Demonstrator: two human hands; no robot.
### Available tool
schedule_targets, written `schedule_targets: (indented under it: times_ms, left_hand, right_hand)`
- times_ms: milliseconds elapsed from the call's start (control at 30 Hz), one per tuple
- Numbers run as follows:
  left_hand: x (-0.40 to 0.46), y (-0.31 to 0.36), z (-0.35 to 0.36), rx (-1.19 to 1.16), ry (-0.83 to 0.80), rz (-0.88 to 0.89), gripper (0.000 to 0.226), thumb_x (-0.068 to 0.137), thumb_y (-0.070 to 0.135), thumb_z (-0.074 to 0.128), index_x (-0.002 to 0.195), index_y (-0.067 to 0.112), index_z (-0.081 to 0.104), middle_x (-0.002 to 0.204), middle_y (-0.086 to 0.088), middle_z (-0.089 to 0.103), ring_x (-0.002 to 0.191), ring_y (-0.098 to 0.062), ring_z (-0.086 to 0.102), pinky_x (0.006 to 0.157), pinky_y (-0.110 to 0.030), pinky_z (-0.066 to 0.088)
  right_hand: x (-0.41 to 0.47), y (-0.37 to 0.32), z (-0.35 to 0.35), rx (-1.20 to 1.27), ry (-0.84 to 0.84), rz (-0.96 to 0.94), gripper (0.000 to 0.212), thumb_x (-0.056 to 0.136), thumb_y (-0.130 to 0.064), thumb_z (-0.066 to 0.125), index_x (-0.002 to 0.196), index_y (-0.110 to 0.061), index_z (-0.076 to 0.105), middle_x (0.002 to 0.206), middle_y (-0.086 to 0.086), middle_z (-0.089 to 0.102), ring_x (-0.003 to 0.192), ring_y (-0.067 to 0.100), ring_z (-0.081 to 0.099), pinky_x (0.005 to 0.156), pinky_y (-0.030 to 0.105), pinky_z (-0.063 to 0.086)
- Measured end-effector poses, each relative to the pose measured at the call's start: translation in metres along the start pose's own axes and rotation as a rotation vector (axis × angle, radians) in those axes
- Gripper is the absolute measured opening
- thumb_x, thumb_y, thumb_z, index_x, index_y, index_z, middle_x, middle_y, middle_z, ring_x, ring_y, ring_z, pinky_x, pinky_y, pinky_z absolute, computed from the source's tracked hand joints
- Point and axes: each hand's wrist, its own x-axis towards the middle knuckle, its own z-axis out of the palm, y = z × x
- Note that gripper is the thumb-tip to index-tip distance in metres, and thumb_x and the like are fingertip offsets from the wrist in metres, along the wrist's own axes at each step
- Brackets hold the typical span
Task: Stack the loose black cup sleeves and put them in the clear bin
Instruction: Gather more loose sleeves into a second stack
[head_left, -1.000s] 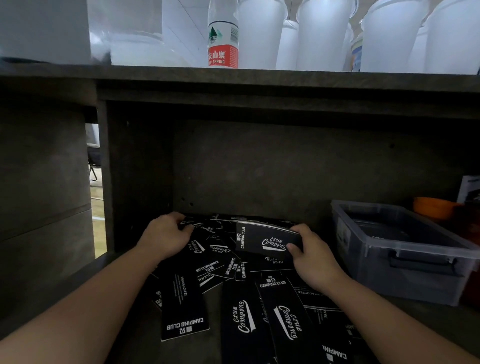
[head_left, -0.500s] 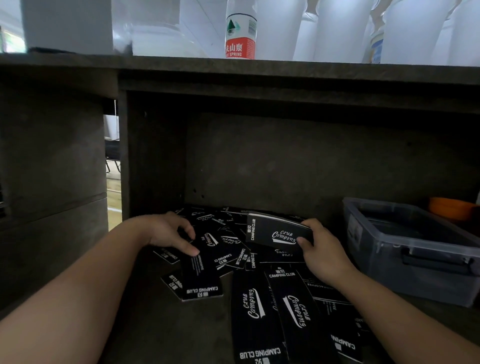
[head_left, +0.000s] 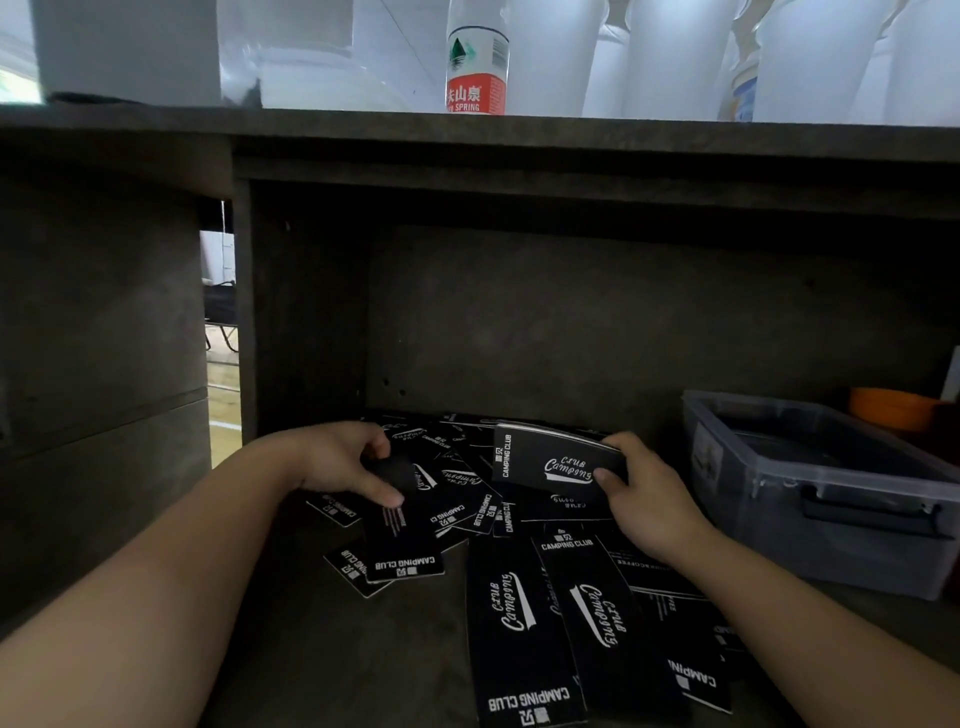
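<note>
While both forearms reach forward into the dark shelf (head_left: 322, 649) recess, the right hand (head_left: 641, 499) curls its fingers and thumb around a small stack of sleeves (head_left: 553, 462), held tilted just above the pile. The left hand (head_left: 345, 460) lies palm down, thumb and fingers bent, pinching one loose sleeve (head_left: 400, 530) at its far end. More loose black cup sleeves (head_left: 524, 618) lie scattered and overlapping on the shelf between and before the hands. The clear bin (head_left: 841, 525) stands lidless just right of the right wrist.
</note>
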Motion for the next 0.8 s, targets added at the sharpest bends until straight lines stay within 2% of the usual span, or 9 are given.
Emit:
schedule_targets:
  times_ms: [100, 167, 267, 367, 467, 533, 600, 700, 800]
  left_hand:
    - [0.006, 0.002, 0.001, -0.346, 0.212, 0.132, 0.029, 0.083, 0.017, 0.075, 0.104, 0.026, 0.056, 0.114, -0.002, 0.061, 0.106, -0.017, 0.058, 0.095, -0.037, 0.048]
    - [0.005, 0.010, 0.002, -0.697, 0.322, 0.183, 0.027, 0.094, 0.009, 0.060, 0.117, 0.024, 0.058, 0.116, -0.003, 0.064, 0.103, -0.013, 0.060, 0.086, -0.030, 0.051]
    - [0.002, 0.021, 0.008, -1.104, 0.287, 0.267, 0.031, 0.101, 0.008, 0.046, 0.125, 0.020, 0.060, 0.115, -0.001, 0.069, 0.105, -0.012, 0.065, 0.078, -0.021, 0.052]
    - [0.005, 0.026, 0.023, -0.972, 0.250, 0.232, 0.024, 0.102, 0.011, 0.046, 0.116, 0.014, 0.065, 0.108, -0.005, 0.073, 0.102, -0.017, 0.069, 0.077, -0.022, 0.056]
    - [0.013, 0.033, 0.037, -0.467, 0.316, 0.239, 0.022, 0.099, 0.018, 0.054, 0.094, 0.001, 0.067, 0.089, -0.013, 0.072, 0.085, -0.016, 0.071, 0.070, -0.019, 0.053]
    - [0.013, 0.039, 0.041, -0.057, 0.406, 0.291, 0.033, 0.096, 0.030, 0.059, 0.072, 0.008, 0.064, 0.064, -0.004, 0.062, 0.064, -0.011, 0.061, 0.059, -0.016, 0.041]
    - [0.011, 0.046, 0.044, 0.078, 0.426, 0.329, 0.037, 0.096, 0.038, 0.057, 0.064, 0.019, 0.059, 0.057, 0.005, 0.055, 0.057, -0.005, 0.054, 0.056, -0.018, 0.035]
    - [0.012, 0.052, 0.049, -0.019, 0.440, 0.308, 0.024, 0.097, 0.042, 0.053, 0.106, 0.026, 0.069, 0.097, 0.007, 0.071, 0.091, -0.006, 0.064, 0.078, -0.021, 0.044]
    - [0.020, 0.034, 0.043, -0.039, 0.486, 0.122, 0.057, 0.097, 0.046, 0.050, 0.144, 0.016, 0.044, 0.142, -0.006, 0.053, 0.130, -0.022, 0.049, 0.107, -0.028, 0.038]
  right_hand:
    - [-0.001, -0.002, -0.001, 0.000, 0.000, 0.005, 0.022, 0.095, -0.014, 0.055, 0.116, -0.019, 0.052, 0.111, 0.010, 0.060, 0.102, 0.023, 0.056, 0.085, 0.028, 0.041]
    - [-0.001, -0.002, -0.002, 0.012, 0.002, 0.007, 0.022, 0.095, -0.014, 0.055, 0.116, -0.019, 0.052, 0.111, 0.009, 0.059, 0.102, 0.022, 0.056, 0.085, 0.027, 0.041]
    - [-0.002, -0.003, -0.003, 0.021, 0.011, -0.011, 0.022, 0.094, -0.015, 0.056, 0.115, -0.019, 0.052, 0.110, 0.006, 0.060, 0.100, 0.018, 0.056, 0.084, 0.025, 0.041]
    - [-0.002, -0.002, -0.002, 0.040, 0.022, -0.021, 0.017, 0.096, -0.018, 0.054, 0.113, -0.020, 0.054, 0.109, 0.004, 0.061, 0.101, 0.018, 0.057, 0.087, 0.026, 0.043]
    - [-0.003, -0.003, -0.002, 0.104, 0.031, -0.022, 0.018, 0.100, -0.033, 0.043, 0.106, -0.021, 0.055, 0.104, 0.001, 0.062, 0.100, 0.017, 0.057, 0.084, 0.029, 0.041]
    - [-0.005, -0.005, -0.002, 0.134, 0.007, -0.031, 0.028, 0.097, -0.045, 0.044, 0.107, -0.022, 0.057, 0.102, -0.002, 0.062, 0.098, 0.013, 0.057, 0.082, 0.028, 0.041]
    - [-0.006, -0.007, -0.001, 0.111, -0.008, -0.065, 0.026, 0.092, -0.045, 0.054, 0.107, -0.024, 0.057, 0.099, -0.006, 0.062, 0.091, 0.007, 0.059, 0.076, 0.019, 0.041]
    - [-0.005, -0.006, -0.001, 0.061, 0.022, -0.121, 0.008, 0.093, -0.027, 0.060, 0.099, -0.028, 0.055, 0.092, -0.006, 0.064, 0.080, -0.001, 0.059, 0.065, 0.005, 0.040]
    - [-0.005, -0.005, -0.003, 0.065, 0.049, -0.128, 0.011, 0.096, -0.018, 0.055, 0.100, -0.028, 0.057, 0.089, -0.011, 0.062, 0.081, -0.005, 0.056, 0.064, 0.002, 0.039]
